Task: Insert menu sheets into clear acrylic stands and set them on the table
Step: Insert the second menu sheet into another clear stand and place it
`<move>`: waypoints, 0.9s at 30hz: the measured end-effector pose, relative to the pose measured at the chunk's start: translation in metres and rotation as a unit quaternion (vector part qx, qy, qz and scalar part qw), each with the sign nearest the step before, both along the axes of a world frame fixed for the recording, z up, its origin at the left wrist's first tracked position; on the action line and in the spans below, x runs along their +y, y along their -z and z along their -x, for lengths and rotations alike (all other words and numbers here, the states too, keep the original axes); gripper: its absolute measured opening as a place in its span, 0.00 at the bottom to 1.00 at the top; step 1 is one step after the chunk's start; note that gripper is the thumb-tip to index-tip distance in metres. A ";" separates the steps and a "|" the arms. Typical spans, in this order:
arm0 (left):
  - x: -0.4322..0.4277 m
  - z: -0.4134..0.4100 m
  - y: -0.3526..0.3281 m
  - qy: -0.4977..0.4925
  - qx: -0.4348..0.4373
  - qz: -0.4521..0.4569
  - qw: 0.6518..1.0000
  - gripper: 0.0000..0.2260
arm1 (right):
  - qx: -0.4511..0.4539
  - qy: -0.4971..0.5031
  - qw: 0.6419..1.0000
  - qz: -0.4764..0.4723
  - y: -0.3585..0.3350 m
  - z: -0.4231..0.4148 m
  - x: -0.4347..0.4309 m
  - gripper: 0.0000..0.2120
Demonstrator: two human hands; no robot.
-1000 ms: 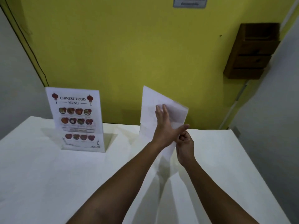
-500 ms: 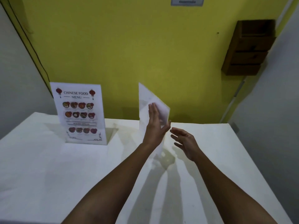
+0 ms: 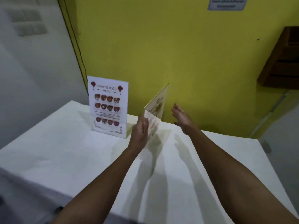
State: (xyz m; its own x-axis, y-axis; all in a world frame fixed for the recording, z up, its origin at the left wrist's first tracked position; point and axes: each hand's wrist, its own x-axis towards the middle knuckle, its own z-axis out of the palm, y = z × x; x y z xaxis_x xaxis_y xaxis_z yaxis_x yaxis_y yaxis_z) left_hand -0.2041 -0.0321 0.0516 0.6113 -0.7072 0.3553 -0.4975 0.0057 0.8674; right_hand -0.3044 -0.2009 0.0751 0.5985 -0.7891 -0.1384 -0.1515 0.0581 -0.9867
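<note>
Two menu stands: one [image 3: 108,107] on the table [image 3: 48,151], one [image 3: 155,110] pinched by left fingers [image 3: 144,122]; right hand [image 3: 182,118] spread.

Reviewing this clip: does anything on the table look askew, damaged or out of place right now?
Nothing looks damaged or spilled. The finished menu stand stands upright at the back of the table. The second menu stand is tilted only because the left hand holds it; the right hand is open beside it.
</note>
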 end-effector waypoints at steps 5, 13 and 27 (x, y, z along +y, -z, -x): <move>0.012 -0.018 -0.010 -0.022 0.058 -0.013 0.998 0.17 | 0.041 -0.053 0.995 0.072 -0.023 -0.034 0.001 0.30; 0.009 -0.034 0.003 -0.097 0.076 -0.027 0.992 0.19 | 0.069 -0.110 0.990 0.057 -0.017 -0.060 -0.006 0.35; 0.000 0.019 0.016 -0.203 -0.024 -0.102 0.974 0.38 | 0.048 -0.145 0.984 0.096 0.067 -0.096 -0.084 0.43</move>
State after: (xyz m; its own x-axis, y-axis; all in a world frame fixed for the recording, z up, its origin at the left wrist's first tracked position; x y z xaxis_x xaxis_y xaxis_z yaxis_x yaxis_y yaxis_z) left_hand -0.2233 -0.0323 0.0353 0.8408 -0.4703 0.2679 -0.4633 -0.3693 0.8056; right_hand -0.2089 -0.2851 0.0082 0.7938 -0.6042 -0.0696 -0.2268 -0.1879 -0.9556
